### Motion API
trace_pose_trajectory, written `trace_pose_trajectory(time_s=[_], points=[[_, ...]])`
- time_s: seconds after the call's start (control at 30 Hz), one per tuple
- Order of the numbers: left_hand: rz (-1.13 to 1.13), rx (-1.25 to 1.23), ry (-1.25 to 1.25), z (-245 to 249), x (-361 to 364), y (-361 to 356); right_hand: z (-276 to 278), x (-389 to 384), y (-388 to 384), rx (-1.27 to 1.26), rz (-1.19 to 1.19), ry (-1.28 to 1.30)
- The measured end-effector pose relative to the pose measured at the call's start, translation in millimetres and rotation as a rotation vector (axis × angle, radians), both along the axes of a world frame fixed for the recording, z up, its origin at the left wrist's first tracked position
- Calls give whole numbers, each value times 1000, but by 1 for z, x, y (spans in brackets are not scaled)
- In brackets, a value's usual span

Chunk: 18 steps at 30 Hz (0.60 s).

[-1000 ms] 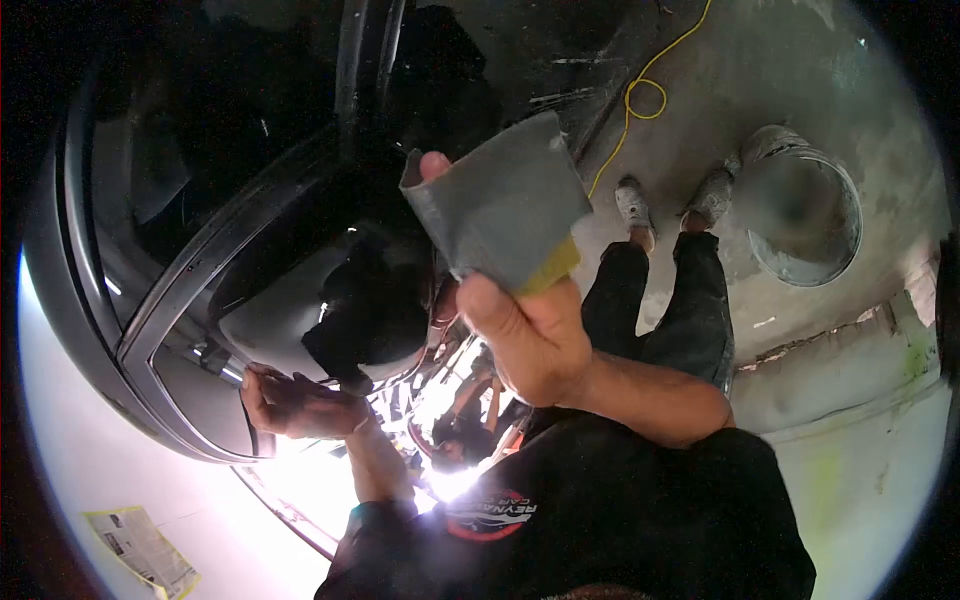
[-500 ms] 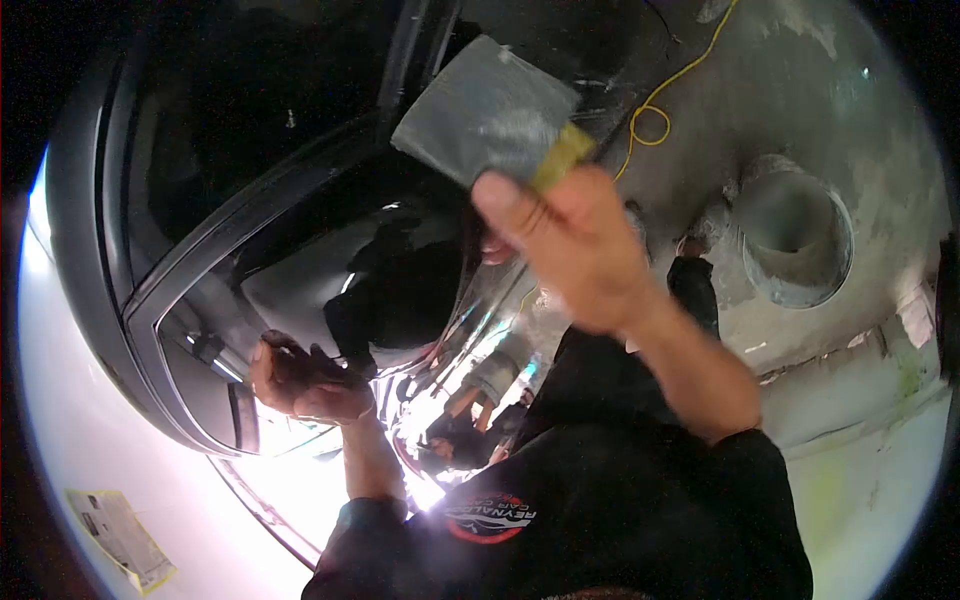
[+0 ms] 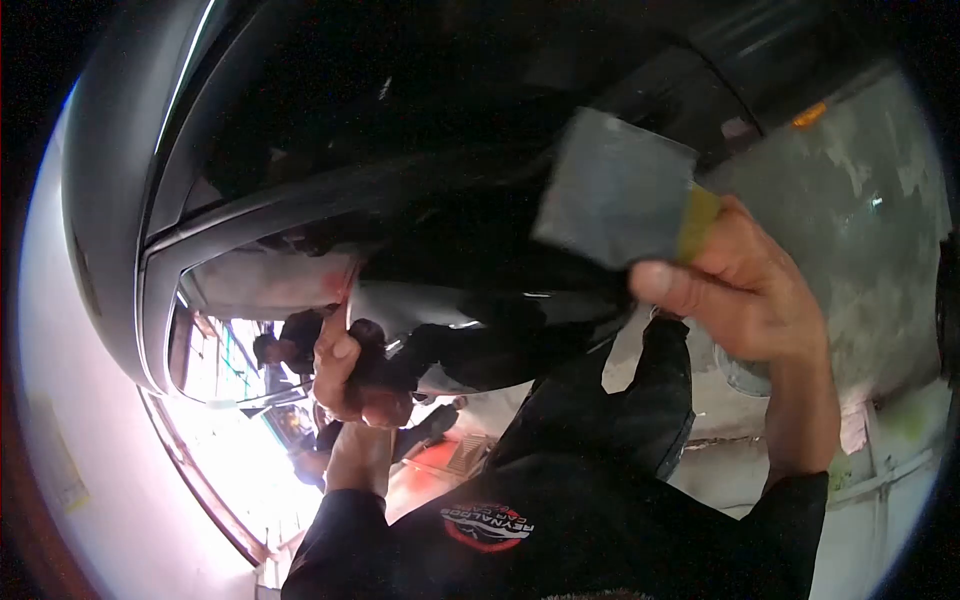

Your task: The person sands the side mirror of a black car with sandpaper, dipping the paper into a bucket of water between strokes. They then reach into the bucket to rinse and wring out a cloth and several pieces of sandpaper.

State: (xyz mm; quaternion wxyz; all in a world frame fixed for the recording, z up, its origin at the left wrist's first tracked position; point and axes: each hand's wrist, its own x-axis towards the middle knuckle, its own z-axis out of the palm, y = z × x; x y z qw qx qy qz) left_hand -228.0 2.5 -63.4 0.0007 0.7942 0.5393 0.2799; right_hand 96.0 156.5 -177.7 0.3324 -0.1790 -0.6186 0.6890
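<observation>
My right hand (image 3: 735, 285) grips a flat, square grey pad (image 3: 615, 190) by its yellow edge (image 3: 700, 222), thumb on the near side. The pad is in front of a glossy black car body (image 3: 460, 240), and whether it touches the surface is unclear. Close to the car's lower left window area is my left hand (image 3: 345, 375), its fingers bent together around something dark that I cannot make out. Reflections in the paint blur the outline of those fingers.
Black-trousered legs (image 3: 660, 400) stand below the car side. A round container (image 3: 742, 375) is partly hidden behind my right forearm. An orange object (image 3: 809, 116) lies at the upper right. Beyond the left hand, a person (image 3: 290, 345) shows against bright light.
The view has shifted along the car. My right hand has moved right and down with the pad. My left hand has moved right, from palm up to bent fingers. The yellow cable has left view.
</observation>
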Motion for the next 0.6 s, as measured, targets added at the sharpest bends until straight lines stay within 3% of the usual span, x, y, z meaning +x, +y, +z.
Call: trace_pose_trajectory(time_s=[0.07, 0.13, 0.23, 0.37, 0.47, 0.6], points=[[-2, -50, -70, -9, 2, -3, 20, -3, 23, 254, 94, -92], [-7, -144, -92, -10, 5, -1, 17, 1, 28, 339, 86, -172], [-45, -133, 44, -5, 11, 11, 1, 12, 17, 236, -48, -157], [-50, -132, 31, 7, 0, -3, 39, -28, 33, 354, -21, 13], [-69, -137, -11, 13, -2, -3, 59, -35, 37, 300, 76, 11], [-77, -112, 59, 2, 3, 2, 16, 1, 21, 131, -27, -100]])
